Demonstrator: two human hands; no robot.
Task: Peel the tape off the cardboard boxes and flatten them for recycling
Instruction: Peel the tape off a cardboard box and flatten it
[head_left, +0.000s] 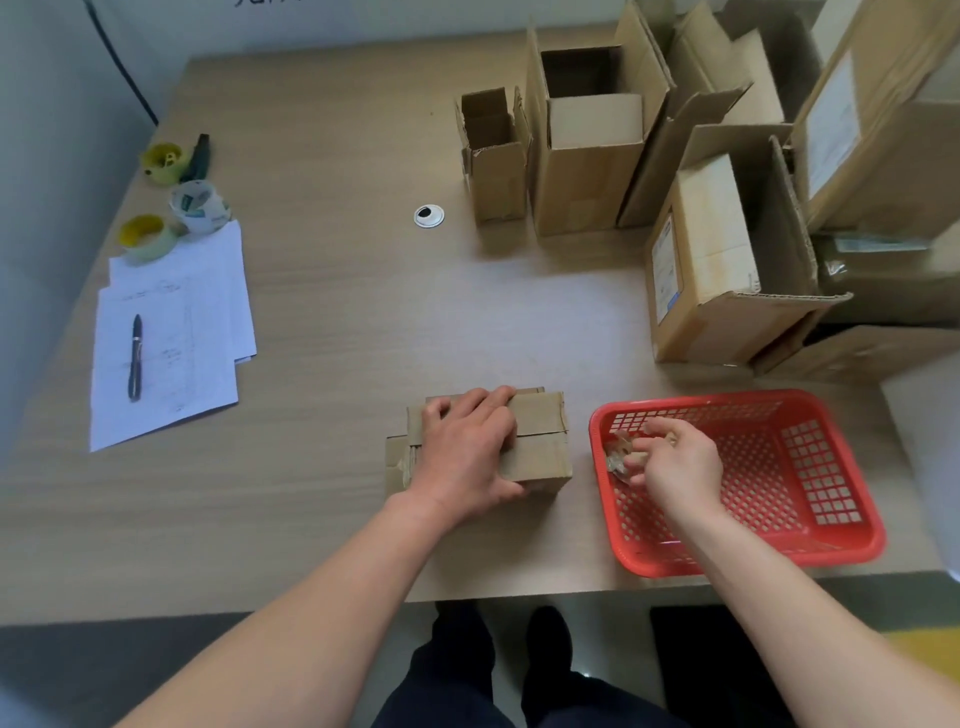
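A small closed cardboard box lies on the table near the front edge, with tape along its left end. My left hand rests flat on top of it, fingers spread over the lid and thumb against its front side. My right hand hovers inside the red plastic basket at the box's right, and its fingertips pinch a crumpled wad of clear tape by the basket's left wall.
Several open cardboard boxes stand at the back and right of the table. Tape rolls, white papers and a pen lie at the left. A round cable grommet sits mid-table.
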